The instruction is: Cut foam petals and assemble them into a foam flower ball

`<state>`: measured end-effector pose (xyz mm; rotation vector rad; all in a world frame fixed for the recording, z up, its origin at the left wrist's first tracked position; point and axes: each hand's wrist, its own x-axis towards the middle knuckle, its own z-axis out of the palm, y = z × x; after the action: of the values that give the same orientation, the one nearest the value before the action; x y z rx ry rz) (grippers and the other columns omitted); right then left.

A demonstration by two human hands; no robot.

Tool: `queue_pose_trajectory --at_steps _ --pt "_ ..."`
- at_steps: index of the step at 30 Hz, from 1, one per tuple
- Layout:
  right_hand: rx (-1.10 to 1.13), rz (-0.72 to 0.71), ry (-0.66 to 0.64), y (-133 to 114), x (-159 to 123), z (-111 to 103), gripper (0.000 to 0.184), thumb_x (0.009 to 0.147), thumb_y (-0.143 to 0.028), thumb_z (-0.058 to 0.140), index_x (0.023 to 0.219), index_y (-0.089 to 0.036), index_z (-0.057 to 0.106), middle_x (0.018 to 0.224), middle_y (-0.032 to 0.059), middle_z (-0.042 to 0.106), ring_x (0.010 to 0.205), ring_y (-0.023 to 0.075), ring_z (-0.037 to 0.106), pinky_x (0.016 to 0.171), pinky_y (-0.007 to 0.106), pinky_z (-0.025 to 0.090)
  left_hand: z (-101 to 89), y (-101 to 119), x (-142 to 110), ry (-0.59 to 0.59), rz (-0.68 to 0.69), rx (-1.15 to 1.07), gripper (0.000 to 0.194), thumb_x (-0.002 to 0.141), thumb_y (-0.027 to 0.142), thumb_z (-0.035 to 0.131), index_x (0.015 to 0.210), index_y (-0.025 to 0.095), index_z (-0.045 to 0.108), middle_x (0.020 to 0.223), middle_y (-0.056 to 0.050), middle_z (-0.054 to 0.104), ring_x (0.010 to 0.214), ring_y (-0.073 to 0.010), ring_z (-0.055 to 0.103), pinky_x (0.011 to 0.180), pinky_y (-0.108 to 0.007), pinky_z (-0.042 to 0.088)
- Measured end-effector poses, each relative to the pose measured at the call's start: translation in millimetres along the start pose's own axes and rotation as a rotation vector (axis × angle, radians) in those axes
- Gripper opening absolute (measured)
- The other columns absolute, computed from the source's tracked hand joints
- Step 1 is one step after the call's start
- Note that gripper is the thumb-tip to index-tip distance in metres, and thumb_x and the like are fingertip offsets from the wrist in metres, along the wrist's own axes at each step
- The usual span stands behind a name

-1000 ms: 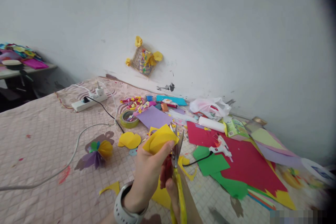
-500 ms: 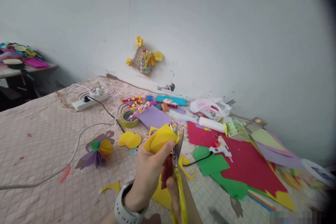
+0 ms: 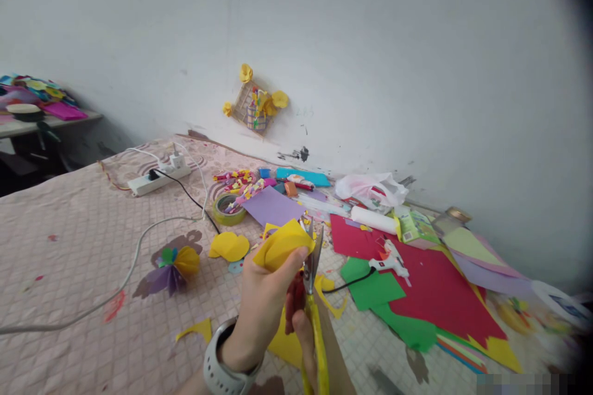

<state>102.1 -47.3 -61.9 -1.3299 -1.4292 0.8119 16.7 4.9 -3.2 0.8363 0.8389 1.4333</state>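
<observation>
My left hand (image 3: 269, 290) pinches a folded piece of yellow paper (image 3: 285, 244) between thumb and fingers. Yellow-handled scissors (image 3: 315, 321) are gripped in my right hand (image 3: 303, 342), which is partly hidden behind the handles and my left hand. The scissor blades point up and stand slightly apart at the paper's right edge. Cut yellow paper pieces (image 3: 229, 247) lie beyond my left wrist, and a yellow sheet (image 3: 286, 342) lies under my hands. To the left sits a paper flower (image 3: 173, 268) with purple, orange and green petals.
A white glue gun (image 3: 391, 261) rests on red paper (image 3: 435, 284) at the right, its black cord running toward my hands. Green paper (image 3: 373, 284) lies beside it. A tape roll (image 3: 227, 208), power strip (image 3: 159, 179) and loose white cable (image 3: 139, 253) are farther left.
Almost nothing differs. Both hands, the scissors and the yellow paper keep nearly the same place.
</observation>
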Motion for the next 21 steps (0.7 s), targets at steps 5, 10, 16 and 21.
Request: queue_pose_trajectory --at_steps 5,10,16,21 --pt "0.038 -0.016 -0.01 5.1 -0.9 -2.2 0.05 0.088 -0.064 0.047 0.108 -0.02 0.06 0.088 0.0071 0.065 0.071 0.021 0.064 0.062 0.029 0.054 0.6 0.1 1.4 0.007 -0.011 0.031 0.012 0.072 0.026 0.076 0.073 0.016 0.07 0.068 0.002 0.069 0.061 -0.0109 0.059 0.057 -0.018 0.05" --pt "0.048 -0.016 0.006 8.2 -2.8 -2.0 0.045 0.088 -0.059 0.051 0.108 -0.02 0.06 0.087 0.0069 0.065 0.071 0.0212 0.064 0.063 0.029 0.053 -1.2 -1.9 1.7 -0.006 0.002 0.038 0.013 0.074 0.026 0.075 0.074 0.015 0.068 0.069 0.002 0.066 0.061 -0.0107 0.057 0.058 -0.019 0.05" --pt "0.055 -0.002 0.019 8.7 -3.6 -0.9 0.043 0.089 -0.058 0.052 0.107 -0.019 0.061 0.087 0.007 0.066 0.069 0.0206 0.064 0.061 0.028 0.053 -4.9 -7.2 2.6 -0.002 0.025 0.049 0.016 0.074 0.028 0.076 0.07 0.016 0.065 0.064 0.004 0.062 0.058 -0.0088 0.053 0.057 -0.018 0.047" --pt "0.052 0.01 0.018 6.8 -2.6 -1.5 0.051 0.088 -0.061 0.051 0.113 -0.018 0.061 0.09 0.0068 0.067 0.075 0.0209 0.064 0.066 0.028 0.054 -4.2 -5.1 1.5 0.007 0.015 0.048 0.016 0.074 0.027 0.076 0.069 0.016 0.065 0.063 0.004 0.062 0.057 -0.0087 0.052 0.055 -0.017 0.046"
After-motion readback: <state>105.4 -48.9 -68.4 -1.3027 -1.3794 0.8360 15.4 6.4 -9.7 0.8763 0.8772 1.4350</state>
